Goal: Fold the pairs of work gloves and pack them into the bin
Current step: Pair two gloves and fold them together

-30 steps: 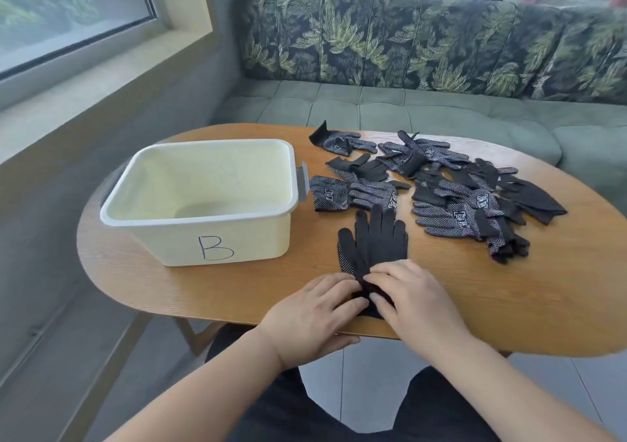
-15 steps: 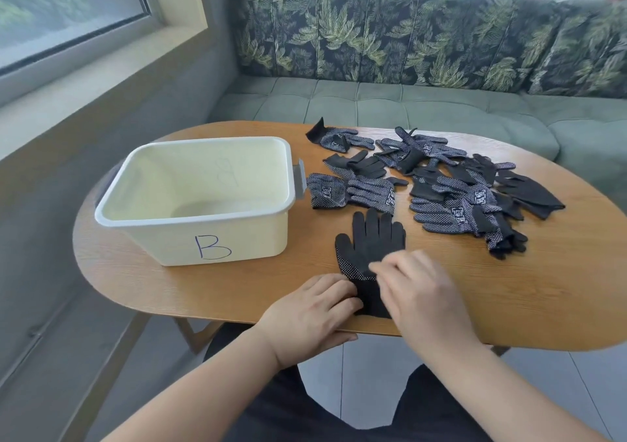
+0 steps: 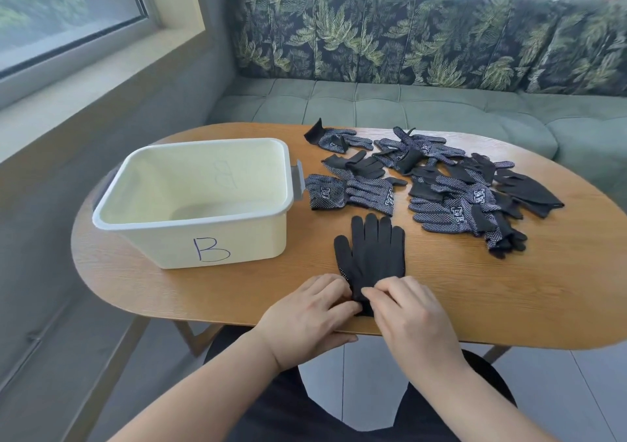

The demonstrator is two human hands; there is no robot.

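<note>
Head view: I am looking down on an oval wooden table, with its near edge at 6 o'clock.
Left hand: the fingers are curled and pinch the cuff of a black knit work glove from its 9 o'clock side.
Right hand: the fingers are bent, with the tips on the same cuff from 3 o'clock. I read this as a pinch, though the hands cover most of the cuff.
Black knit work glove: it lies flat on the table at 6 o'clock with its fingers pointing to 12. White grip dots show along its left edge.
Cream plastic bin marked "B": it stands upright at 9 o'clock on the table, near the glove but not touching it.
Loose dark dotted gloves: they are scattered from 12 to 3 o'clock, well apart from both hands.
Flat dotted pair: it lies just beside the bin's grey handle.
Leaf-print green sofa: it stands beyond the table at 12 o'clock.
</note>
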